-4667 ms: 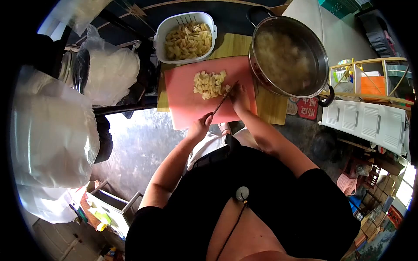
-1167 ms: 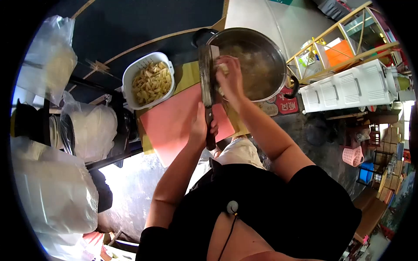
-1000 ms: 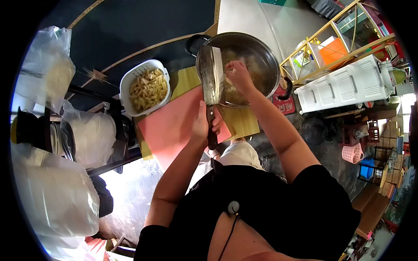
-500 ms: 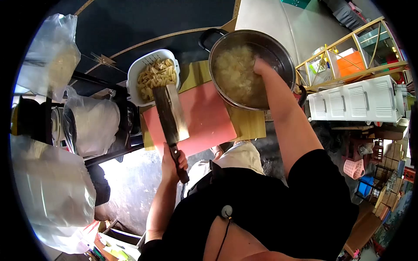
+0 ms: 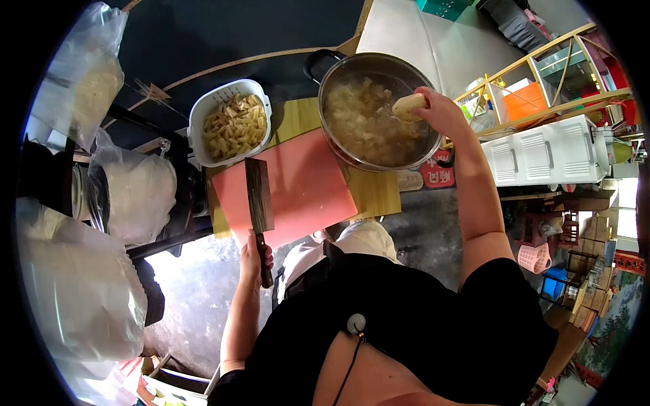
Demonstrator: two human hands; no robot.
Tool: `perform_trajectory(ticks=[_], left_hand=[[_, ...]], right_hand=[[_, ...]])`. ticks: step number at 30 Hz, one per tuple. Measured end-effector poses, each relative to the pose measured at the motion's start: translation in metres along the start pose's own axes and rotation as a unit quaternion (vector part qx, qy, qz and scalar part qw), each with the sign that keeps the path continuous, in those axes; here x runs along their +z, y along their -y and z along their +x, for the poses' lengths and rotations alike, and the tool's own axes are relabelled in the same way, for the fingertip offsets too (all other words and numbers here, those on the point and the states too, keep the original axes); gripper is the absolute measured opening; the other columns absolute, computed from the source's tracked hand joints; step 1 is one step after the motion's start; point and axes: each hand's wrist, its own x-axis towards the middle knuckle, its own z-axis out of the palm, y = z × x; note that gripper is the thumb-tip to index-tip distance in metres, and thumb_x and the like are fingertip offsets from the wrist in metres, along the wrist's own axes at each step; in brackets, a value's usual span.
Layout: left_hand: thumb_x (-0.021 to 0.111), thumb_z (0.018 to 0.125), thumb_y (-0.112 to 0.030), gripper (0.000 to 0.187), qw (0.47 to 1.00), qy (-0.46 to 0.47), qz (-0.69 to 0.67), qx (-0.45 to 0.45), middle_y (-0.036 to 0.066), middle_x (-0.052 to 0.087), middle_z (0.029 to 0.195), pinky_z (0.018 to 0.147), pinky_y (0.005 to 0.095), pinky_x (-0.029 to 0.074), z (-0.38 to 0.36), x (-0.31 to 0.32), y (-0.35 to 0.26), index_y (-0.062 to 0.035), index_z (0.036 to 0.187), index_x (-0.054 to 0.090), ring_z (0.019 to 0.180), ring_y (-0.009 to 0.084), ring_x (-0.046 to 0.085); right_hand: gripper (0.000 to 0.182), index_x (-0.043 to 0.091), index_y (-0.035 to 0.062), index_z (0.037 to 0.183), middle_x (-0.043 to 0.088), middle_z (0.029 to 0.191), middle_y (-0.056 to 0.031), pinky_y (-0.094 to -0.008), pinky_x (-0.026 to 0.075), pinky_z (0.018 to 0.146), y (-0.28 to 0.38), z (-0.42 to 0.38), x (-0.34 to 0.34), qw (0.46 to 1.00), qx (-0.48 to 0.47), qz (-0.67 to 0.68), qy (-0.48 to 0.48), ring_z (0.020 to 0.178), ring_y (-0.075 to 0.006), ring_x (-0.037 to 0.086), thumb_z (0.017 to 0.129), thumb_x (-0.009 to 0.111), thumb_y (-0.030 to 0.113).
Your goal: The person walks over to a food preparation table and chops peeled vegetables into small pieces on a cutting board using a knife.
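My left hand (image 5: 255,262) is wrapped around the dark wooden handle of a cleaver (image 5: 259,196), whose broad blade points away from me over a pink cutting board (image 5: 308,183). In my right hand (image 5: 439,111) is a pale, peeled vegetable chunk (image 5: 409,107), gripped at its right end above the right side of a large metal pot (image 5: 367,165). Cloudy water and many pale vegetable pieces (image 5: 362,111) fill much of the pot. Left of the board stands a white plastic basket (image 5: 195,128) of cut pale strips (image 5: 235,127).
The board and pot rest on a wooden surface (image 5: 379,193). Plastic bags (image 5: 135,186) of pale contents crowd the left side. To the right are a white drawer unit (image 5: 542,152), a framed shelf (image 5: 528,98) and a pink basket (image 5: 534,258).
My right hand has risen from the pot's water and now shows a pale vegetable chunk in its fingers. The cleaver in my left hand has shifted slightly toward me, its blade more upright in view.
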Motion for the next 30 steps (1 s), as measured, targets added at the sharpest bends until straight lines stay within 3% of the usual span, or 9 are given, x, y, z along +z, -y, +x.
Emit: perform_trajectory(ticks=[5,8,11,15,18,21,24,27,30], left_hand=[[0.037,0.091,-0.052,0.048,1.0,0.007,0.018,-0.014,0.002,0.043,0.051,0.037,0.026,0.034,0.012,-0.008,0.003,-0.0092,0.071,0.044,0.04,0.0118,0.041],[0.039,0.091,-0.052,0.045,1.0,0.005,0.017,-0.012,0.002,0.044,0.051,0.037,0.0259,0.034,0.015,-0.018,0.013,-0.0101,0.075,0.043,0.039,0.0119,0.041],[0.039,0.091,-0.053,0.046,1.0,0.001,0.015,-0.02,0.002,0.043,0.05,0.036,0.0263,0.034,0.021,-0.025,0.018,-0.0109,0.072,0.042,0.038,0.012,0.04],[0.041,0.09,-0.054,0.046,1.0,0.003,-0.002,-0.022,0.002,0.043,0.05,0.035,0.0263,0.034,0.021,-0.033,0.028,-0.0116,0.071,0.042,0.038,0.0115,0.041],[0.043,0.09,-0.052,0.044,1.0,-0.003,-0.006,-0.024,0.001,0.043,0.05,0.035,0.0256,0.033,0.025,-0.04,0.034,-0.0125,0.071,0.042,0.038,0.0108,0.04],[0.043,0.09,-0.05,0.04,1.0,-0.007,-0.004,-0.019,0.0,0.043,0.052,0.034,0.0253,0.032,0.032,-0.043,0.041,-0.0134,0.073,0.044,0.037,0.0102,0.039],[0.043,0.091,-0.05,0.041,0.999,-0.02,0.03,-0.01,0.0,0.043,0.053,0.036,0.025,0.033,0.035,-0.045,0.046,-0.012,0.075,0.045,0.039,0.01,0.039],[0.042,0.092,-0.048,0.04,0.996,-0.009,0.085,0.025,0.0,0.043,0.053,0.037,0.0252,0.035,0.036,-0.049,0.052,-0.0095,0.088,0.051,0.041,0.0092,0.04],[0.042,0.092,-0.044,0.041,0.979,-0.018,0.193,0.06,0.001,0.045,0.054,0.04,0.0262,0.038,0.034,-0.053,0.053,-0.0075,0.106,0.054,0.043,0.0101,0.043]], right_hand=[[0.045,0.051,0.0041,0.115,0.062,0.097,-0.0114,-0.0321,0.047,0.074,0.012,-0.014,0.0,0.993,-0.024,-0.102,-0.061,0.087,-0.0221,0.061,0.079,0.062,0.029],[0.043,0.053,0.0025,0.111,0.061,0.091,-0.0084,-0.0289,0.048,0.066,-0.021,-0.006,0.009,0.98,0.075,0.164,-0.085,0.077,-0.017,0.059,0.082,0.06,0.034],[0.044,0.056,0.0011,0.109,0.059,0.092,-0.0103,-0.0303,0.048,0.069,-0.022,-0.015,0.006,0.852,0.182,0.491,0.014,0.077,-0.0206,0.058,0.085,0.055,0.039],[0.038,0.053,0.0024,0.111,0.058,0.092,-0.0074,-0.0275,0.05,0.064,0.008,-0.035,0.016,0.734,0.103,0.666,0.082,0.074,-0.0149,0.058,0.09,0.05,0.034],[0.037,0.05,0.004,0.116,0.057,0.099,-0.0097,-0.0301,0.049,0.071,0.046,-0.054,0.035,0.711,0.081,0.683,0.145,0.082,-0.0165,0.058,0.089,0.053,0.029],[0.037,0.047,0.0048,0.118,0.056,0.104,-0.0098,-0.0312,0.049,0.075,0.106,-0.078,0.071,0.737,0.095,0.643,0.187,0.087,-0.02,0.06,0.087,0.057,0.023],[0.045,0.043,0.0047,0.121,0.054,0.11,-0.0123,-0.0355,0.05,0.075,0.11,-0.081,0.183,0.888,-0.114,0.435,0.098,0.093,-0.0259,0.059,0.083,0.061,0.02],[0.053,0.035,0.0075,0.127,0.055,0.113,-0.0133,-0.0357,0.05,0.072,0.117,-0.082,0.264,0.949,-0.173,0.261,0.022,0.096,-0.0237,0.06,0.082,0.061,0.017],[0.058,0.034,0.0094,0.128,0.054,0.114,-0.0171,-0.0404,0.049,0.077,0.13,-0.092,0.271,0.964,-0.034,0.192,0.181,0.1,-0.0315,0.057,0.079,0.064,0.018]])
